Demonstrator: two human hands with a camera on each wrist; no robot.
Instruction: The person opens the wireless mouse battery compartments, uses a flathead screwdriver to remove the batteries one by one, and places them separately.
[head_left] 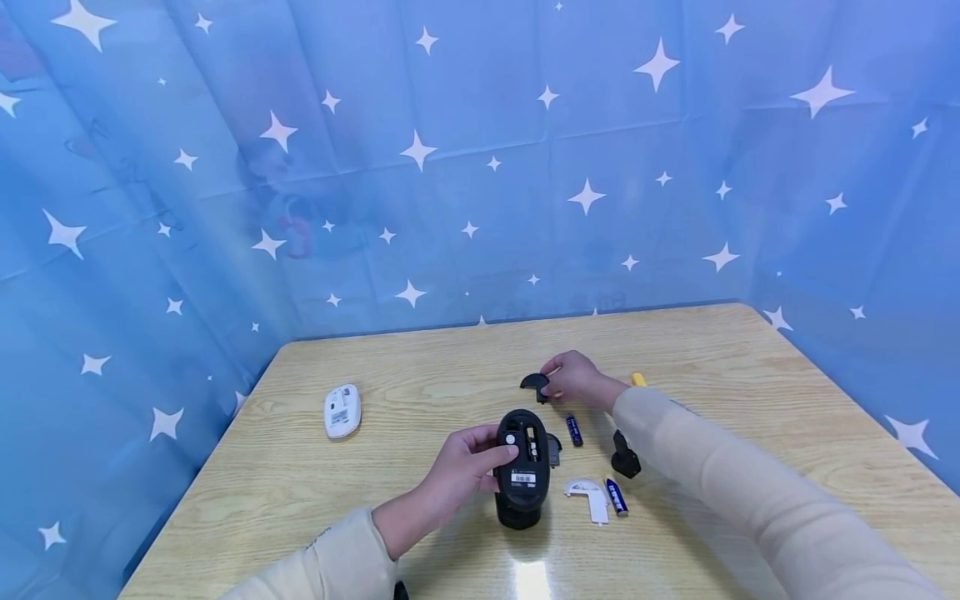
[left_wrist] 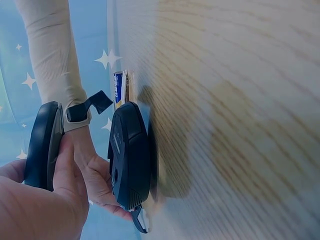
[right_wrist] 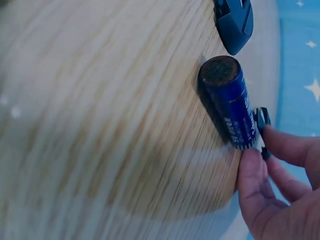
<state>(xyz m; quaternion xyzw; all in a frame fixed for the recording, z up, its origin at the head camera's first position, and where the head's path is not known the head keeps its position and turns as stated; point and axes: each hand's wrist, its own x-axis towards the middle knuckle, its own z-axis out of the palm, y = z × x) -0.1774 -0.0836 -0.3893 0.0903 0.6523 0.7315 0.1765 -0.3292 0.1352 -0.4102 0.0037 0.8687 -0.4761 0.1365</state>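
Observation:
My left hand [head_left: 463,460] grips a black computer mouse [head_left: 523,479], its underside with an uncovered battery slot turned up toward the head camera. In the left wrist view, a second black mouse [left_wrist: 131,160] lies lower, close over the tabletop. Farther back, my right hand [head_left: 573,377] pinches a black battery cover [head_left: 534,381] at its narrow end, low over the table. A blue battery [head_left: 573,430] lies just in front of the right hand; it looms large in the right wrist view, where the fingers partly hide the cover.
A white mouse [head_left: 342,411] lies upside down at the left. Near my right forearm are a white battery cover [head_left: 596,500], another blue battery [head_left: 616,496], a black angular piece [head_left: 625,457] and a yellow item [head_left: 638,379]. A small dark piece [head_left: 555,450] shows beside the held mouse.

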